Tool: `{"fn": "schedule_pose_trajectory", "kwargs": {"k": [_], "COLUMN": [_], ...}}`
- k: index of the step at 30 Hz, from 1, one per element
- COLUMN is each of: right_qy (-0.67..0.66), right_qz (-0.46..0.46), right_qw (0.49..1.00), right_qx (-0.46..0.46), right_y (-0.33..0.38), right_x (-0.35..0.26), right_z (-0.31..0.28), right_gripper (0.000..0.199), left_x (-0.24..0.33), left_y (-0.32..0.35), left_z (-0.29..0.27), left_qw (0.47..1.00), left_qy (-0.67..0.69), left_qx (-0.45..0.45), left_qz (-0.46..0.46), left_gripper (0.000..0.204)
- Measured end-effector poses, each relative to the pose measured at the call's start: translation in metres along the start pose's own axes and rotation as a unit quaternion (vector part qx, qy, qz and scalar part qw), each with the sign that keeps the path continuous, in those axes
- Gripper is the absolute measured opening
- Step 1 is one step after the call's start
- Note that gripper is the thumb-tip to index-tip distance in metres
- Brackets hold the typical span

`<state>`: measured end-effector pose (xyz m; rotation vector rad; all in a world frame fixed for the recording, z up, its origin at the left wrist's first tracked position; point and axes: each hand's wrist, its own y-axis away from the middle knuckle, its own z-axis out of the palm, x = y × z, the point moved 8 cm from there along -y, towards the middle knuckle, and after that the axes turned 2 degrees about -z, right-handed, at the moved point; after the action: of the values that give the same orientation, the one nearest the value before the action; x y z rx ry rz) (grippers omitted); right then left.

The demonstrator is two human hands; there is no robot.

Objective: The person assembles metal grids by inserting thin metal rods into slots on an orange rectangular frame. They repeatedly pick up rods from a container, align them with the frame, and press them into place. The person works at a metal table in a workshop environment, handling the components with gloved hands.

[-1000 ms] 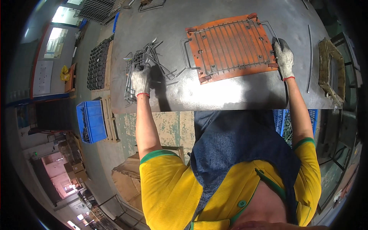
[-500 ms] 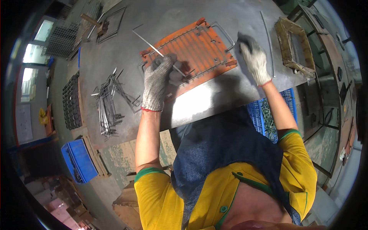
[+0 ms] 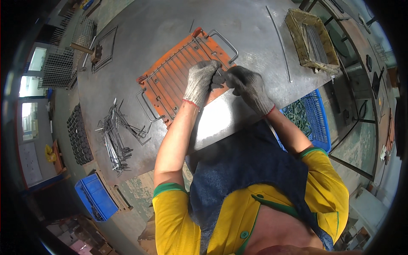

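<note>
My left hand (image 3: 201, 83), in a pale knit glove, is over the right part of an orange slotted jig plate (image 3: 170, 78). Its fingers are pinched around a thin bent metal rod, mostly hidden; a short bent end (image 3: 191, 25) shows beyond the plate's far edge. Against its fingertips, my right hand (image 3: 250, 88) is closed, in a glove with dark fingers; whatever it grips is hidden. Several parallel wires (image 3: 176, 70) lie across the plate. A bent wire handle (image 3: 225, 42) sits at its far right end, another handle (image 3: 146, 106) at its near left.
Loose bent rods (image 3: 114, 136) are heaped on the metal table (image 3: 144, 25) at left. A hammer (image 3: 94, 53) lies near a wire frame at the far left. Right of the plate are a long rod (image 3: 279, 42) and a worn wooden box (image 3: 316, 63). Blue crates stand below the table.
My left hand has moved right across the plate with the rod. My right hand has come in from the right to meet it, fingers now closed. The view has shifted and turned.
</note>
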<state>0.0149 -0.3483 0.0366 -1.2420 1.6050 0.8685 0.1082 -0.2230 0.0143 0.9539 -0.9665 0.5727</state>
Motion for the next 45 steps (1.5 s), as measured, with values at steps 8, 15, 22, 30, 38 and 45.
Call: {"fn": "schedule_pose_trajectory", "kwargs": {"k": [8, 15, 22, 30, 38, 45], "right_qy": [0.162, 0.247, 0.338, 0.354, 0.258, 0.006], "right_qz": [-0.027, 0.014, -0.083, -0.157, -0.144, -0.092], "right_qw": [0.986, 0.967, 0.936, 0.908, 0.941, 0.989], "right_qx": [0.011, -0.061, -0.045, 0.158, 0.167, 0.118], "right_y": [-0.025, -0.026, -0.022, -0.026, -0.027, -0.031], "right_x": [0.040, 0.026, 0.030, -0.018, 0.055, 0.053], "right_z": [0.006, 0.006, 0.013, -0.029, -0.007, -0.007], "right_gripper": [0.035, 0.032, 0.034, 0.049, 0.029, 0.028], "left_x": [0.040, 0.033, 0.029, 0.029, 0.025, 0.050], "left_y": [-0.013, -0.025, -0.025, -0.027, -0.026, 0.050], "left_z": [-0.002, 0.010, 0.018, 0.013, 0.006, -0.074], "left_qw": [0.800, 0.639, 0.594, 0.636, 0.647, 0.741], "left_qy": [-0.557, -0.695, -0.727, -0.687, -0.666, -0.464], "left_qx": [0.162, 0.125, 0.137, 0.130, 0.149, 0.319], "left_qz": [0.155, 0.306, 0.317, 0.325, 0.340, 0.366], "left_gripper": [0.039, 0.043, 0.044, 0.041, 0.039, 0.036]}}
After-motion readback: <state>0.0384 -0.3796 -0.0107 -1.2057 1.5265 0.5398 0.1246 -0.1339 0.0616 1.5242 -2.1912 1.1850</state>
